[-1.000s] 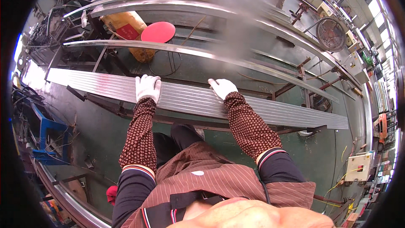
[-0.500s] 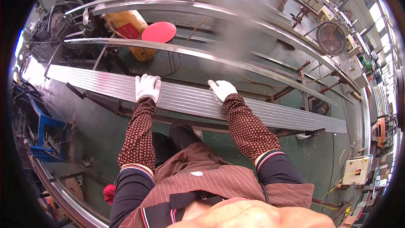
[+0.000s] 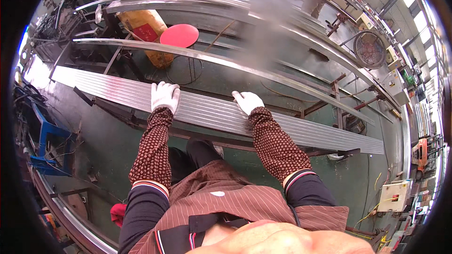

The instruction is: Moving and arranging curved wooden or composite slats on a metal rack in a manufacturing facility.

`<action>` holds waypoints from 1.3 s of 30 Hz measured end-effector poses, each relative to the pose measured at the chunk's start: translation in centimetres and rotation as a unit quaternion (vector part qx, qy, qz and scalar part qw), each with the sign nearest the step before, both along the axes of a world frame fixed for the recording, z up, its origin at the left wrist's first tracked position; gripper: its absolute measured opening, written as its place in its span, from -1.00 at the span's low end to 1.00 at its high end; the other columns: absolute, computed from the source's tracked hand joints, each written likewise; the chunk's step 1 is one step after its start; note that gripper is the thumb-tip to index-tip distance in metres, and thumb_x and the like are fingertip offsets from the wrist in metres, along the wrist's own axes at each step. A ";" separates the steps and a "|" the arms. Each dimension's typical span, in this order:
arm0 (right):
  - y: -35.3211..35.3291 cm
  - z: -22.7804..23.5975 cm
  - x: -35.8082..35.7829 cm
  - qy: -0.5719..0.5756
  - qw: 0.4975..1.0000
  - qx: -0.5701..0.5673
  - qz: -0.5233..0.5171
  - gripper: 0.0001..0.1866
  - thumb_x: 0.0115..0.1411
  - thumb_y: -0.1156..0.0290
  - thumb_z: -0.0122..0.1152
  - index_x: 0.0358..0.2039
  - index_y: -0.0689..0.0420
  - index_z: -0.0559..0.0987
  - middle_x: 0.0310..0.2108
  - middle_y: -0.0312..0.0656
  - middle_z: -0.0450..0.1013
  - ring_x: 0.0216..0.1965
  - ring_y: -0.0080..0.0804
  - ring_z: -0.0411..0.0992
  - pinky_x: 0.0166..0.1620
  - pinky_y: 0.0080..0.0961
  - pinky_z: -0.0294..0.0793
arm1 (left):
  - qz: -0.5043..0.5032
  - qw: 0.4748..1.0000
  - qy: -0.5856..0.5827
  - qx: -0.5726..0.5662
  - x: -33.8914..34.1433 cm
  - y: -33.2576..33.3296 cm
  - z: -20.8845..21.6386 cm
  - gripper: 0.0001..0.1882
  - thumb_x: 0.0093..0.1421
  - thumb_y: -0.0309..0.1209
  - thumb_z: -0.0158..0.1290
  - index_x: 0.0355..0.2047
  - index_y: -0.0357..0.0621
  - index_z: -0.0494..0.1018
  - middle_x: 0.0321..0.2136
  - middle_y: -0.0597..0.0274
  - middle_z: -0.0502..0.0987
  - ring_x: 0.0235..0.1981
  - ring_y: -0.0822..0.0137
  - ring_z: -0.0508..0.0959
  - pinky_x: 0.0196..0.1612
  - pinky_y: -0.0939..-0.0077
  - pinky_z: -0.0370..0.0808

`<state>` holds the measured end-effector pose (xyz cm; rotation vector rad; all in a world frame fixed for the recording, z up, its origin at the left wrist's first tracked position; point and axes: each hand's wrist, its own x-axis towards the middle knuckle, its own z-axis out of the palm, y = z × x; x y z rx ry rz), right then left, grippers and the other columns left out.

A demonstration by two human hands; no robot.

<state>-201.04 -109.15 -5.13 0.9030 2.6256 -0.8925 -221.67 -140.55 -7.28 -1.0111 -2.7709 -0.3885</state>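
A row of long silver metal profiles [image 3: 209, 109] lies side by side across a low rack in front of me, with a reddish tint toward the left end. My left hand [image 3: 165, 97], in a white glove, is laid over the row left of the middle, its fingers bent at the far edge. Farther right, my right hand [image 3: 248, 102], gloved the same way, grips that far edge with the thumb side turned left. The fingertips of both hands are partly hidden beyond the edge. Patterned sleeve covers are on both forearms.
Beyond the row, a single long rail [image 3: 202, 56] runs on dark supports. Behind it stand a red round stool [image 3: 179, 35], a yellow sack [image 3: 157, 59] and more long rails [image 3: 188, 5]. A fan [image 3: 369, 49] is at far right, a blue metal frame [image 3: 44, 136] at left.
The whole view has tilted slightly, the row's right end sitting a little lower. Both hands keep their places on the profiles.
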 end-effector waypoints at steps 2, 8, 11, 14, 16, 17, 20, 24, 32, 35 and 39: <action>-0.1 0.1 -0.1 0.001 1.000 0.003 0.005 -0.20 0.55 -0.37 -0.13 -0.07 0.08 0.84 -0.17 -0.08 0.76 0.00 -0.06 0.69 0.20 -0.14 0.56 | -0.001 1.000 0.005 -0.005 -0.2 -0.2 -0.1 -0.67 0.53 -0.07 0.06 0.11 0.15 0.69 0.11 0.32 0.70 0.37 0.11 0.47 0.61 -0.19 0.10; 0.2 -0.5 0.1 0.001 1.000 0.008 0.001 -0.21 0.55 -0.37 -0.13 -0.07 0.06 0.84 -0.11 -0.03 0.76 0.04 -0.02 0.68 0.22 -0.13 0.55 | 0.000 1.000 -0.009 -0.016 0.0 0.1 0.3 -0.66 0.54 -0.06 0.06 0.13 0.17 0.69 0.11 0.33 0.69 0.38 0.11 0.47 0.62 -0.18 0.10; 0.1 -0.4 0.1 0.014 1.000 0.005 0.000 -0.20 0.56 -0.37 -0.15 -0.19 0.10 0.78 -0.15 -0.03 0.74 0.04 0.00 0.67 0.22 -0.07 0.54 | -0.004 1.000 -0.015 -0.023 -0.1 0.2 0.4 -0.65 0.53 -0.06 0.06 0.13 0.16 0.69 0.12 0.32 0.69 0.38 0.10 0.47 0.62 -0.18 0.10; 0.1 -0.3 0.1 0.009 1.000 0.015 -0.003 -0.20 0.56 -0.38 -0.16 -0.17 0.09 0.78 -0.15 -0.04 0.74 0.04 0.00 0.67 0.21 -0.07 0.54 | -0.002 1.000 -0.009 -0.004 -0.1 0.2 0.1 -0.65 0.53 -0.07 0.07 0.12 0.14 0.70 0.11 0.31 0.70 0.38 0.09 0.47 0.61 -0.19 0.10; -0.1 -0.1 0.0 0.001 1.000 -0.013 -0.001 -0.20 0.57 -0.38 -0.17 -0.16 0.09 0.78 -0.14 -0.04 0.74 0.05 -0.01 0.66 0.22 -0.07 0.54 | -0.003 1.000 -0.007 0.001 -0.1 -0.1 0.0 -0.65 0.53 -0.07 0.07 0.12 0.13 0.70 0.11 0.30 0.70 0.37 0.09 0.47 0.61 -0.19 0.10; -0.2 0.0 -0.1 0.001 1.000 -0.012 -0.003 -0.20 0.57 -0.38 -0.17 -0.16 0.09 0.78 -0.14 -0.04 0.74 0.05 -0.01 0.66 0.22 -0.07 0.54 | -0.001 1.000 -0.006 0.006 -0.2 -0.2 -0.1 -0.65 0.53 -0.08 0.07 0.11 0.12 0.71 0.10 0.30 0.71 0.37 0.09 0.47 0.61 -0.19 0.10; 0.2 -0.2 0.2 0.003 1.000 -0.002 -0.001 -0.20 0.57 -0.38 -0.18 -0.14 0.09 0.78 -0.13 -0.04 0.73 0.06 -0.01 0.66 0.22 -0.08 0.54 | -0.008 1.000 -0.002 0.002 0.2 0.3 0.3 -0.66 0.54 -0.11 0.04 0.12 0.12 0.69 0.09 0.33 0.70 0.34 0.12 0.48 0.60 -0.18 0.10; 0.1 -0.2 0.2 0.007 1.000 0.009 0.000 -0.20 0.57 -0.38 -0.18 -0.14 0.09 0.78 -0.12 -0.04 0.73 0.07 -0.01 0.65 0.23 -0.08 0.53 | -0.004 1.000 -0.003 -0.006 0.0 0.3 0.2 -0.66 0.54 -0.10 0.04 0.12 0.13 0.69 0.10 0.34 0.69 0.35 0.12 0.47 0.61 -0.19 0.09; -0.3 0.3 0.3 0.009 1.000 0.014 0.003 -0.20 0.56 -0.37 -0.17 -0.15 0.09 0.78 -0.13 -0.03 0.74 0.05 0.01 0.66 0.22 -0.08 0.54 | -0.003 1.000 -0.004 0.000 -0.1 0.1 -0.1 -0.67 0.53 -0.09 0.06 0.12 0.15 0.69 0.09 0.34 0.70 0.37 0.11 0.46 0.61 -0.20 0.08; -0.4 0.3 0.1 0.008 1.000 0.008 0.005 -0.20 0.56 -0.37 -0.18 -0.14 0.10 0.78 -0.11 -0.02 0.74 0.07 0.02 0.65 0.23 -0.07 0.53 | -0.005 1.000 0.005 0.002 -0.3 -0.1 -0.3 -0.68 0.52 -0.10 0.07 0.11 0.15 0.69 0.08 0.34 0.70 0.35 0.11 0.47 0.61 -0.20 0.10; 0.2 -0.4 0.2 0.011 1.000 0.019 0.003 -0.18 0.56 -0.38 -0.19 -0.13 0.12 0.78 -0.10 0.01 0.73 0.09 0.04 0.65 0.25 -0.06 0.53 | -0.011 1.000 0.015 0.010 -0.1 0.2 -0.4 -0.69 0.50 -0.12 0.09 0.09 0.15 0.69 0.07 0.34 0.70 0.33 0.11 0.49 0.59 -0.21 0.12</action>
